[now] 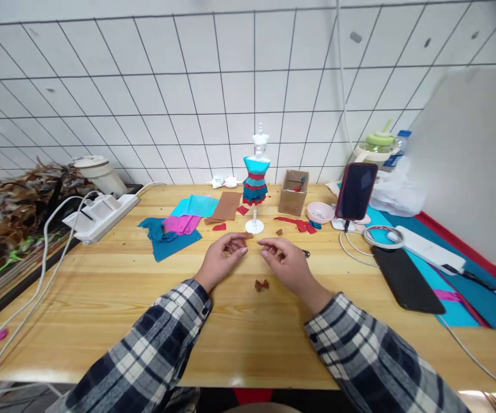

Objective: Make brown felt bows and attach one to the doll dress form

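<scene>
A small white mannequin (pixel 254 226) stands upright on a round base, dressed in a turquoise, red and teal layered dress (pixel 256 178). In front of it, my left hand (pixel 224 257) rests low over the table with loosely curled fingers, thumb and fingertips apart. A brown scrap (pixel 248 235) lies just beyond those fingertips. My right hand (pixel 288 263) faces it, fingers bent and apart from the thumb, with nothing seen between them. Between my wrists lies a small brown bow (pixel 262 285) with a reddish middle. A dark tool end (pixel 306 253) shows behind my right hand.
Turquoise, pink, teal and brown fabric pieces (pixel 196 205) lie at back left. Right of the mannequin are a cardboard box (pixel 293 194), red scraps (pixel 301 224), a pink bowl (pixel 320 213), a propped phone (pixel 356 192) and a black phone (pixel 406 278). A power strip (pixel 108 218) sits left.
</scene>
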`<state>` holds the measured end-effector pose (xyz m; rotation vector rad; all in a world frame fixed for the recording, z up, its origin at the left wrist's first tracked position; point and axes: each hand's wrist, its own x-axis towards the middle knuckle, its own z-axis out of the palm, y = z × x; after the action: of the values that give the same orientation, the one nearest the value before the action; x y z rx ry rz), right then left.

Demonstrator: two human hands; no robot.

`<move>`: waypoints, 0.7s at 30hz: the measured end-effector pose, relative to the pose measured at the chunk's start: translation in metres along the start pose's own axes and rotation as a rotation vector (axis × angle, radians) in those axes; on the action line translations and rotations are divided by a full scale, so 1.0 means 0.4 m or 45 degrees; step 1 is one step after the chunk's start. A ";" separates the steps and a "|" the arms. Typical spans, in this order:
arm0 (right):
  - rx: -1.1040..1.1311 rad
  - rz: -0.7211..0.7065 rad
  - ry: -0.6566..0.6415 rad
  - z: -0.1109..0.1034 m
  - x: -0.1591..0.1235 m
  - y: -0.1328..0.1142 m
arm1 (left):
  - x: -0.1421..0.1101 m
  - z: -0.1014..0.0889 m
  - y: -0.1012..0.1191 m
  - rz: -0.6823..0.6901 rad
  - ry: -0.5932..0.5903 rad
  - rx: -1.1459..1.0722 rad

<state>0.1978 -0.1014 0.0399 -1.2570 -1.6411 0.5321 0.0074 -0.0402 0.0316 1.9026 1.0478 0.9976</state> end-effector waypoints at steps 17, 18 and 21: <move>0.345 0.454 -0.006 -0.029 0.015 0.015 | -0.027 0.067 0.052 0.025 0.138 0.064; 0.423 0.498 0.010 -0.029 0.016 0.016 | -0.028 0.062 0.051 0.040 0.130 0.078; 0.785 0.659 -0.018 -0.034 0.020 0.013 | -0.025 0.053 0.046 0.079 0.125 0.116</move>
<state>0.2123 -0.0950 0.0454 -1.1843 -1.0169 1.2555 0.0283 -0.0613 0.0354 1.9872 1.1135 1.1050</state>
